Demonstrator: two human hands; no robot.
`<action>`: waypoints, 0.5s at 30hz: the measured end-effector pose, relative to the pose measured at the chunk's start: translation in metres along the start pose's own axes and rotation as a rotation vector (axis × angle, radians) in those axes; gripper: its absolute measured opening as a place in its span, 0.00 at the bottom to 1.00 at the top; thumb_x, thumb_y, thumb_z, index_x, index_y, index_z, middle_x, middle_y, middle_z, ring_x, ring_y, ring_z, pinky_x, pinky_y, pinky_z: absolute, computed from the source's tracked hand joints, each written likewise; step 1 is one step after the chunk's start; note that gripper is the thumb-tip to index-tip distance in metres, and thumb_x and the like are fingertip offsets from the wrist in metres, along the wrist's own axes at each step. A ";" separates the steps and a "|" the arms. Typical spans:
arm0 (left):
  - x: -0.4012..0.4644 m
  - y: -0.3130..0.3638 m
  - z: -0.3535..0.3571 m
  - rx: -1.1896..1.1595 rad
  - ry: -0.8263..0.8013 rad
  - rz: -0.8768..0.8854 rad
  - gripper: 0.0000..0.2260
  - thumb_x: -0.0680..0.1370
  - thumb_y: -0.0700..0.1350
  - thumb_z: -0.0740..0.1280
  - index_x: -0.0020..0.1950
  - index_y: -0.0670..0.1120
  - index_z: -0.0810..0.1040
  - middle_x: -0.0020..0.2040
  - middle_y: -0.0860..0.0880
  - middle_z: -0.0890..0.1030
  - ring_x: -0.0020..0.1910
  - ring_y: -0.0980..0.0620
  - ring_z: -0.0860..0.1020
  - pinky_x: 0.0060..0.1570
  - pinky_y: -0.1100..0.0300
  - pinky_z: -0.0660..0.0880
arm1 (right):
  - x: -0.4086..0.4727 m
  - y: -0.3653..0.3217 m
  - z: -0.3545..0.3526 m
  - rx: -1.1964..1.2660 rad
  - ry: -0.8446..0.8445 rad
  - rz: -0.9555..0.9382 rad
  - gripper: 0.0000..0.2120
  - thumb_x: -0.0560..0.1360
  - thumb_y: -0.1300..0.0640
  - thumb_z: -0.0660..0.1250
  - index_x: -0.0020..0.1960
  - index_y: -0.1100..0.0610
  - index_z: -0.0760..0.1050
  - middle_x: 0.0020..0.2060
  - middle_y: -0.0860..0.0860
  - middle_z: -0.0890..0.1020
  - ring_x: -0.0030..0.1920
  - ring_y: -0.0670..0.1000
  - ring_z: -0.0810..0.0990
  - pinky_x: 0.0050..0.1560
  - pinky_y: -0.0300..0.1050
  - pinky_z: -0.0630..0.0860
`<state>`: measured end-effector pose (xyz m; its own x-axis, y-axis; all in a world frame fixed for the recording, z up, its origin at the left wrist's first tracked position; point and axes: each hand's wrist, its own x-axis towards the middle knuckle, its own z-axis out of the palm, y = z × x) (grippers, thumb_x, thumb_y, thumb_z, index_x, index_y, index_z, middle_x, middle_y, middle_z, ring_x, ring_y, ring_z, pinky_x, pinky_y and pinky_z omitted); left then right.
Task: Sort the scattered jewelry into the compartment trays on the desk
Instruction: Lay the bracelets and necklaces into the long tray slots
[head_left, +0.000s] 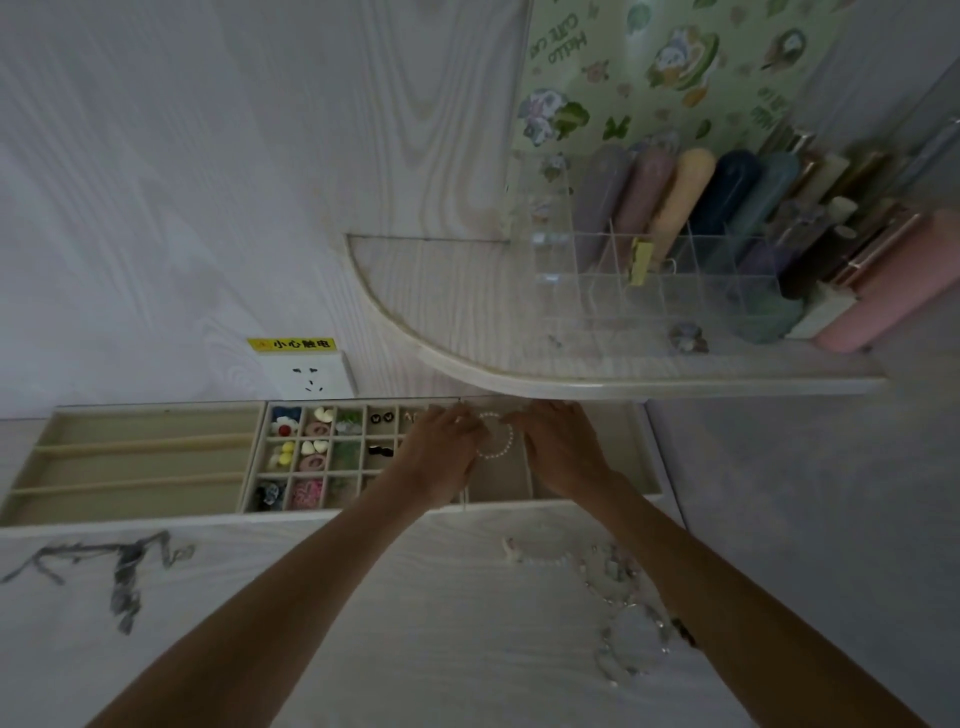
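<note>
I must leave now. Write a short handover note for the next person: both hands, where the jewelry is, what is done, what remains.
Left hand and right hand: both hold a white bead bracelet over the right tray.
Middle grid tray: many cells already filled with small colourful pieces.
Left tray with long slots: looks empty.
Left to do: set this bracelet down, then sort the bead strands scattered on the desk near the right forearm.

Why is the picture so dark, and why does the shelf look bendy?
Head view: the room is dim, so the hands and the pearl bracelet between them look murky; the wide lens curves the shelf edge; the loose bracelets on the desk are soft and hard to make out.
</note>
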<state>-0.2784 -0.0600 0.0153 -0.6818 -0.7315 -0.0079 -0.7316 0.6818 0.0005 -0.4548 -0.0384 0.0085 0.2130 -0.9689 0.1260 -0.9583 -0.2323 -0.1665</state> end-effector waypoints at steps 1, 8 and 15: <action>-0.002 0.000 0.004 0.036 -0.010 0.018 0.15 0.57 0.48 0.77 0.42 0.49 0.84 0.42 0.52 0.84 0.46 0.48 0.82 0.44 0.58 0.78 | -0.001 0.001 0.002 -0.057 -0.041 -0.030 0.18 0.62 0.65 0.73 0.49 0.49 0.83 0.46 0.53 0.83 0.52 0.58 0.81 0.50 0.51 0.76; 0.000 -0.003 0.008 0.158 -0.070 0.077 0.14 0.66 0.55 0.63 0.42 0.52 0.85 0.44 0.53 0.85 0.48 0.52 0.82 0.52 0.55 0.77 | 0.003 0.003 0.000 -0.076 -0.086 -0.004 0.22 0.61 0.66 0.74 0.54 0.54 0.81 0.55 0.56 0.81 0.60 0.60 0.78 0.58 0.58 0.74; -0.004 0.000 -0.003 0.101 -0.078 0.030 0.22 0.70 0.51 0.52 0.50 0.51 0.84 0.52 0.49 0.84 0.55 0.48 0.80 0.57 0.49 0.75 | -0.006 0.003 -0.011 -0.139 -0.263 0.033 0.27 0.76 0.60 0.58 0.73 0.46 0.61 0.64 0.53 0.71 0.65 0.55 0.67 0.62 0.50 0.61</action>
<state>-0.2758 -0.0576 0.0184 -0.6982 -0.7106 -0.0868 -0.7037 0.7036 -0.0989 -0.4610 -0.0319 0.0183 0.2058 -0.9689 -0.1378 -0.9786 -0.2037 -0.0290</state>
